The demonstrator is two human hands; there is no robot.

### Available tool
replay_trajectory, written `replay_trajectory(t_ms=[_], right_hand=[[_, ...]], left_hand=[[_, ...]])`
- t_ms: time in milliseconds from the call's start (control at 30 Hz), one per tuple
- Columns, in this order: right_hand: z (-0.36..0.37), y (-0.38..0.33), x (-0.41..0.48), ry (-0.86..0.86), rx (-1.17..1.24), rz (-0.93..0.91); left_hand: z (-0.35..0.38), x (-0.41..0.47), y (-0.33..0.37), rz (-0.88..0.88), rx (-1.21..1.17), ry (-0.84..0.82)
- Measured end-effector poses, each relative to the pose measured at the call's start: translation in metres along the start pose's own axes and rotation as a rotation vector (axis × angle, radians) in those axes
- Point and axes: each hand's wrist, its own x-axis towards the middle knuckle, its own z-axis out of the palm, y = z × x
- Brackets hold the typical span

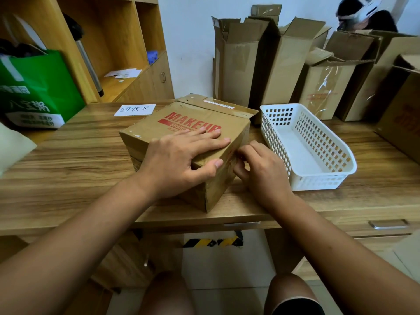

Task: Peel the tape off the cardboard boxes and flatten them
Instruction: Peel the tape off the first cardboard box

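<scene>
- bare forearms (pixel 91 223) enter, elbows cut off below.
- right hand (pixel 259 169) curls against a brown cardboard box with red lettering (pixel 147 130) on the wooden desk (pixel 79 151); whether it pinches tape cannot be told.
- left hand (pixel 179 160) presses flat on top, fingers spread, hiding some lettering.

Browns, one green, some white
Box (pixel 181 123) brown with red block lettering, clear glossy tape (pixel 134 133) along its edge; table (pixel 79 144) light, streaked wood grain; basket (pixel 306 142) at the right, white, gridded with square holes; bag (pixel 38 87) at the left edge, green with white print; paper (pixel 135 109) white, black handwriting; back-edge boxes (pixel 284 64) brown; strip (pixel 212 242) under the table, black-and-yellow diagonal stripes.
</scene>
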Motion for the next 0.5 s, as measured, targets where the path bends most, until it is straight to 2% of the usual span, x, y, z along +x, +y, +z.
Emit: replay_trajectory(t_ms=[233,367,500], right_hand=[[-0.005,-0.009,-0.005,-0.097,0.179,0.134],[-0.010,-0.013,-0.009,-0.145,0.298,0.332],[-0.012,-0.017,-0.010,-0.114,0.385,0.422]], left_hand=[[0.000,0.001,-0.001,-0.003,0.004,-0.020],[0.000,0.001,-0.002,-0.003,0.009,-0.020],[0.000,0.001,-0.002,0.001,0.012,-0.007]])
